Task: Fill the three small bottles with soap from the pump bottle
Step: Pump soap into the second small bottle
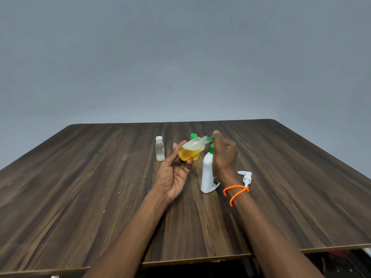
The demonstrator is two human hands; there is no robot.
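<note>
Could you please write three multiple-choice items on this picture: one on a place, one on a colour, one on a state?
1. Where is the loose white pump head?
A. On the table, right of the white pump bottle
B. In the left hand
C. On the clear bottle

2. What colour is the liquid in the held small bottle?
A. Blue
B. Yellow
C. Red

3. How is the held small bottle?
A. Upright
B. Tilted
C. Upside down

Key: 1 A, it lies on the table beside the right wrist; 2 B, yellow shows through the clear wall; 3 B, the left hand holds it slanted, neck toward the right hand.
</note>
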